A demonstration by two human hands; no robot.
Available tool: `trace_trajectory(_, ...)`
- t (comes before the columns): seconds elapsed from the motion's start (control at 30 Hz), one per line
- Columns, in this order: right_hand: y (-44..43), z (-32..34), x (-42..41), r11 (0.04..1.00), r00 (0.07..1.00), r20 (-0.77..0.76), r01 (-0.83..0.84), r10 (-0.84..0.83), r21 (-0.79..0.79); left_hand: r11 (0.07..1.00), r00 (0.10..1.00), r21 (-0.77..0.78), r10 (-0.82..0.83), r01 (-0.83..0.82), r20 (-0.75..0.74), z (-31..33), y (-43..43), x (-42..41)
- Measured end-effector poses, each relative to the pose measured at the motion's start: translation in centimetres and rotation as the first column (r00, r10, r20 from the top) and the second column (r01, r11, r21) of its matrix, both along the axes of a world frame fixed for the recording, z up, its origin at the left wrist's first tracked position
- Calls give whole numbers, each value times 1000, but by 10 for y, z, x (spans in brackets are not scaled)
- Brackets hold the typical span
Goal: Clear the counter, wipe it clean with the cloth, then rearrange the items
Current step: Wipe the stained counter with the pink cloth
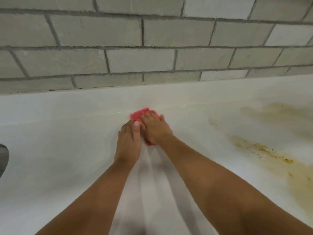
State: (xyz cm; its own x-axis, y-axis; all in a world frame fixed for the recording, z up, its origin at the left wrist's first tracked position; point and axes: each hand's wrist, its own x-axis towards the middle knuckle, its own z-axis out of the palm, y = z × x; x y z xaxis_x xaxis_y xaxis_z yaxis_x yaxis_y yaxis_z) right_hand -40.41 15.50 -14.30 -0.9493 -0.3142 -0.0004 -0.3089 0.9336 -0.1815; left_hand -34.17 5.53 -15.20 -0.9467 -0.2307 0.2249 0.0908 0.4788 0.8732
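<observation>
The right hand (155,128) pressed the red cloth (139,114) onto the tabletop (67,133), fingers (149,117) flat and together. The left hand (128,143), fingers together, lay at its nine o'clock.

From the left hand (128,141) and right hand (155,128) mid-worktop (59,141): nine o'clock, bare white surface runs out to a grey metal edge (3,158) at the frame's border. Twelve o'clock, blocked: a raised ledge (84,102), then the brick wall (118,60). Three o'clock, flat going, only a yellow-brown stain (264,150) on the surface. Six o'clock, both forearms (211,175) fill the lane.
</observation>
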Motion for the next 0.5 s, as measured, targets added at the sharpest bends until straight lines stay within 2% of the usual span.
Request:
trace_trajectory(0.07, 13, 0, 18, 996, 997, 30, -76, 77, -47, 1000, 1000, 12, 3, -3, -1, 1, 1, 1)
trace_trajectory(0.13, 40, -2, 26, 998, 999, 18, -39, 40, -57, 1000, 999, 8, 17, -17, 29, 2, 0, 2)
trace_trajectory(0.2, 71, -5, 26, 985, 986, -14, 167, -168, -48, 1000, 998, 2, 20, -20, 56, 4, 1, 3)
trace_trajectory(0.27, 89, -7, 22, 900, 902, -5, 430, -431, -69, 1000, 997, -6, 4, -4, 75, 4, 1, 4)
trace_trajectory(0.33, 80, -8, 24, 837, 839, 0, 542, -544, -76, 1000, 997, -13, -5, 6, 78, 4, 0, 4)
trace_trajectory(0.43, 47, -10, 48, 896, 905, 24, 425, -426, -129, 999, 998, -30, -14, 16, 68, 5, 0, 3)
trace_trajectory(0.5, 41, -3, 70, 918, 956, 90, 293, -279, -267, 1000, 998, -22, -18, 20, 55, 8, 0, 5)
